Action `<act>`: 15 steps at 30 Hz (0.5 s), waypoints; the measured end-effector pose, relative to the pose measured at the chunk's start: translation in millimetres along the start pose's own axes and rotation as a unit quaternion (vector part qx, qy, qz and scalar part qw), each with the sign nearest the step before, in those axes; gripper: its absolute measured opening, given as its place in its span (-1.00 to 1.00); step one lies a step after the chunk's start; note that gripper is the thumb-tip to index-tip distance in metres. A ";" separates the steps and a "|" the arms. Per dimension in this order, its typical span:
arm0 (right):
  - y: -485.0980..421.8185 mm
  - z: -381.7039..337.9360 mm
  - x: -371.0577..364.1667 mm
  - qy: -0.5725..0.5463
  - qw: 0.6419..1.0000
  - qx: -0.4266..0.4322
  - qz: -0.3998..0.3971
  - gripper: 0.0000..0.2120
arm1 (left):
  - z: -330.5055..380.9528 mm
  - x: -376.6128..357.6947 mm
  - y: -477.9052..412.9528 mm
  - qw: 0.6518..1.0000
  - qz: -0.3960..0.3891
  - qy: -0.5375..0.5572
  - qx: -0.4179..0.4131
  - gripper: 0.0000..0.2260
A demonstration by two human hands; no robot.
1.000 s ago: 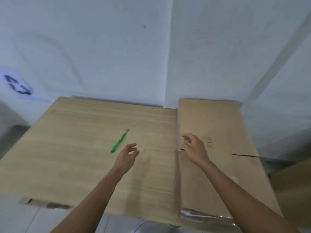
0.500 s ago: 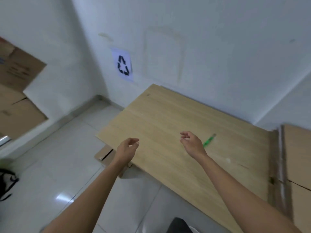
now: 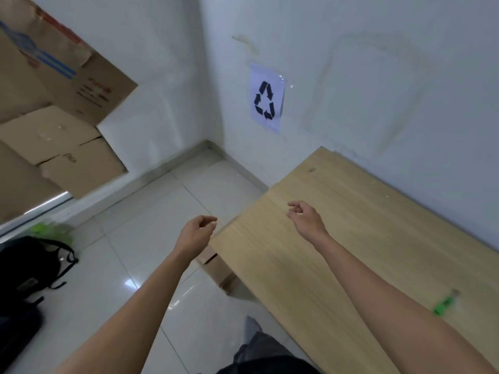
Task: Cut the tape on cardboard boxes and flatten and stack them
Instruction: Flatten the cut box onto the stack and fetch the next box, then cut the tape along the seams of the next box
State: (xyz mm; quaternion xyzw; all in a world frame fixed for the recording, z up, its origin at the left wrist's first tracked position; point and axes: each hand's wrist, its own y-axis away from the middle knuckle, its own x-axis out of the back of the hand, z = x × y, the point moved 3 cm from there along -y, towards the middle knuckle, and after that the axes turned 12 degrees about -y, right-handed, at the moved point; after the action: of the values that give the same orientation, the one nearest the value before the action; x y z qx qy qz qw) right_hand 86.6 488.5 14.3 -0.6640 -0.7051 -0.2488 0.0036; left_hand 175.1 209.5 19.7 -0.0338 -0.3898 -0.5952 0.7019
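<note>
Though blurred, brown printed cardboard boxes (image 3: 67, 155) stacked, creased; left hand (image 3: 198, 233), right hand (image 3: 307, 220) loosely curled, empty.

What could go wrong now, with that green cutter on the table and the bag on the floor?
1. The green cutter lies loose on the table, close beside the right arm. A swing of that arm might knock it off or nick skin.
2. The black bag and its straps lie on the shiny floor below the stacked boxes. Feet heading there might catch on them.
</note>
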 end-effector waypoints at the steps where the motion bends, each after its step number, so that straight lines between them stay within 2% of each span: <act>1: -11.7 -6.6 -6.1 -0.001 1.000 -0.005 -0.004 -0.72 | 0.2 8.0 -13.6 1.000 0.002 0.003 0.007 -0.77; 8: -94.0 -47.0 -39.3 -0.013 0.999 -0.043 -0.006 -0.71 | 10.8 46.5 -105.5 0.999 -0.001 0.014 0.042 -0.78; 15: -155.4 -59.5 -100.7 -0.056 0.993 -0.101 0.024 -0.62 | 14.7 67.0 -204.2 0.997 -0.063 -0.021 0.045 -0.80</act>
State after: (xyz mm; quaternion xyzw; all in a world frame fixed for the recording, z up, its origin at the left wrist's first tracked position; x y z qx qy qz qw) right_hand -66.6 374.0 -21.1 -0.6904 -0.6594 -0.2813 -0.0967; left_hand -9.2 103.8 -15.8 0.0103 -0.4320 -0.6192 0.6557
